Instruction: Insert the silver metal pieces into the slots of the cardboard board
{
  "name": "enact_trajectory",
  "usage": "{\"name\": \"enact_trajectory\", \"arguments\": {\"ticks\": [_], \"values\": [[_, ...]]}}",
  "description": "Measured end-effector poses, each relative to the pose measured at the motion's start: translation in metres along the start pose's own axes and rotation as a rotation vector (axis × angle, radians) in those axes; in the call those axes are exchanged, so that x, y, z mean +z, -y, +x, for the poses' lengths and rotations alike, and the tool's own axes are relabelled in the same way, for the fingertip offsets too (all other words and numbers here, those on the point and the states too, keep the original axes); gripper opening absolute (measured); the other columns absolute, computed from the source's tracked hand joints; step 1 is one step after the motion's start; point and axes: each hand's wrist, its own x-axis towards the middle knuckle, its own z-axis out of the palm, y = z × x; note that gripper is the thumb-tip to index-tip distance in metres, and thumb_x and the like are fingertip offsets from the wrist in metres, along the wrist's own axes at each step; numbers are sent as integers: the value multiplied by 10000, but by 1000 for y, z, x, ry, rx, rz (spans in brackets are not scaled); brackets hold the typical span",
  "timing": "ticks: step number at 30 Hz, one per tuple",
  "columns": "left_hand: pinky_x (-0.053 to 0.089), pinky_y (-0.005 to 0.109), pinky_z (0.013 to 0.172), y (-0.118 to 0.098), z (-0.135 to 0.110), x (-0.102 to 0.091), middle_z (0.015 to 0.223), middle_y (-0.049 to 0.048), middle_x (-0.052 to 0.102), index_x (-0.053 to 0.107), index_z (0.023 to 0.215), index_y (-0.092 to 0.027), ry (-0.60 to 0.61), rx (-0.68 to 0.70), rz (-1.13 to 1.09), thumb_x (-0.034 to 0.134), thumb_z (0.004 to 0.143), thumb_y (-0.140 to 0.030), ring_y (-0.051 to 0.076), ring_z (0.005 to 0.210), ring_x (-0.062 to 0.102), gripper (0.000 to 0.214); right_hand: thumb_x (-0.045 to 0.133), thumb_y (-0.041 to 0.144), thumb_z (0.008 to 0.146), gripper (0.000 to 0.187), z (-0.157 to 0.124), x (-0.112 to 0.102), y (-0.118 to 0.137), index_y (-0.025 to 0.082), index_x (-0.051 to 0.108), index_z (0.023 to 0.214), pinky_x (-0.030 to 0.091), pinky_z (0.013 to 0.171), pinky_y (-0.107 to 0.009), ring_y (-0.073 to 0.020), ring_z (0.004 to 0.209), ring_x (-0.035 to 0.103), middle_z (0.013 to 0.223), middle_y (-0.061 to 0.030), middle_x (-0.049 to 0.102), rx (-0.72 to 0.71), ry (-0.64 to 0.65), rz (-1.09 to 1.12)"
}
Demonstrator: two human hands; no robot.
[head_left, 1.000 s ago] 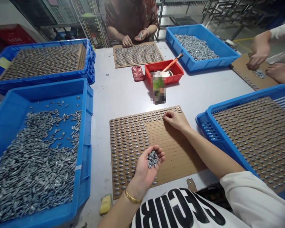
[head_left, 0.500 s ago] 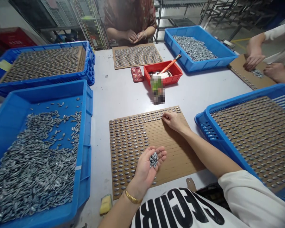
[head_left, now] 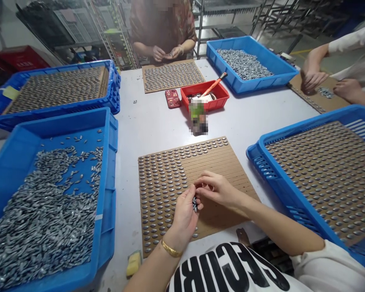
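Observation:
My left hand [head_left: 185, 211] is half closed around several small grey metal pieces [head_left: 195, 204], which show between palm and fingers. Close against its fingertips is my right hand [head_left: 214, 188], fingers bent and drawn together; what is between the tips is hidden. Both hands are over a slotted cardboard sheet [head_left: 209, 166]. Rows of spindle-shaped metal pieces [head_left: 158, 182] are set along its left side and far edge, while its middle and right show bare slots.
At left, a blue bin [head_left: 108, 162] holds loose pieces, with a blue crate [head_left: 114, 87] of filled sheets behind. Another blue crate [head_left: 258, 152] stands right. Beyond are a red tray [head_left: 222, 102], a yellow sponge block [head_left: 134, 263] nearby, and two people handling pieces.
My right hand has come back from the sheet's far edge to my left hand. The left fingers have curled in from an open palm over the metal pieces.

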Motion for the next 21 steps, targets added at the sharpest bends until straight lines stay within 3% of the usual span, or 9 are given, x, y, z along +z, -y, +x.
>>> {"name": "enact_trajectory", "arguments": {"ticks": [6, 12, 14, 16, 21], "values": [[355, 166, 480, 2, 0, 3, 706, 6, 572, 618, 831, -131, -6, 16, 46, 745, 717, -217, 74, 594, 505, 191, 540, 262, 909, 163, -4, 2, -10, 232, 690, 964, 472, 687, -280, -164, 836, 575, 919, -53, 622, 30, -50, 69], [326, 141, 462, 2, 4, 3, 711, 5, 565, 560, 842, -131, 53, 17, 38, 753, 727, -263, 51, 567, 482, 260, 629, 352, 861, 190, -10, -2, -15, 190, 673, 950, 500, 728, -294, -155, 825, 606, 884, -35, 623, 188, 24, 572], [313, 138, 452, 2, 5, 6, 696, -7, 548, 555, 838, -132, 78, 9, 29, 761, 719, -284, 43, 550, 466, 282, 640, 363, 852, 199, -11, 0, -13, 184, 655, 937, 506, 728, -299, -152, 802, 609, 854, -26, 624, 196, -7, 633], [297, 138, 436, 3, 7, 9, 686, -19, 531, 561, 841, -131, 74, 6, 39, 767, 710, -315, 36, 529, 442, 306, 618, 354, 869, 170, -12, 3, -11, 189, 645, 900, 502, 711, -294, -150, 780, 598, 832, -25, 622, 167, -94, 533], [280, 148, 420, 3, 11, 15, 680, -24, 518, 597, 812, -118, 21, 24, 107, 776, 685, -359, 34, 520, 415, 326, 518, 272, 921, 118, -12, 8, -11, 238, 620, 971, 483, 690, -309, -165, 749, 588, 834, -40, 647, 9, -229, 26]]}}
